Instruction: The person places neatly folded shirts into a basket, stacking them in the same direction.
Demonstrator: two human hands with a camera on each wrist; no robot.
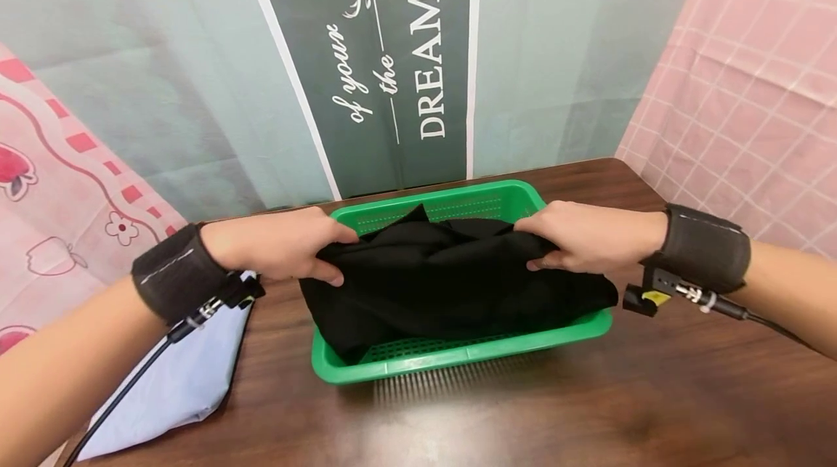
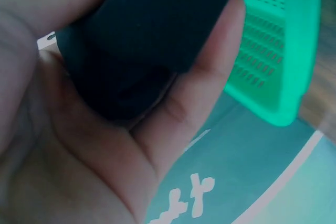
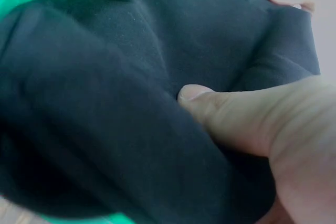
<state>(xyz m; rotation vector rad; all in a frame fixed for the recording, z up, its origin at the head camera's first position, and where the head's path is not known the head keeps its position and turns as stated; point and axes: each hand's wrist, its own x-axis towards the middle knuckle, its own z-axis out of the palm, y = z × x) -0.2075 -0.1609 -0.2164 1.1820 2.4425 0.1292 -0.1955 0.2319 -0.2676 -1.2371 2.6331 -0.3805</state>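
Note:
A folded black cloth, perhaps a garment, lies bunched over and in a green plastic basket. My left hand grips its left end, thumb on the near side and fingers on the far side. In the left wrist view the black fabric passes between that hand's thumb and fingers. At the other end my right hand pinches the cloth near its upper right edge. Up close in the right wrist view, the right thumb presses into the fabric, while the other fingers are mostly hidden behind it.
The basket stands on a dark brown wooden table. Light blue folded fabric lies at the left, below my left forearm. Behind the table hangs a grey-green printed curtain, with a pink checked cloth at the right.

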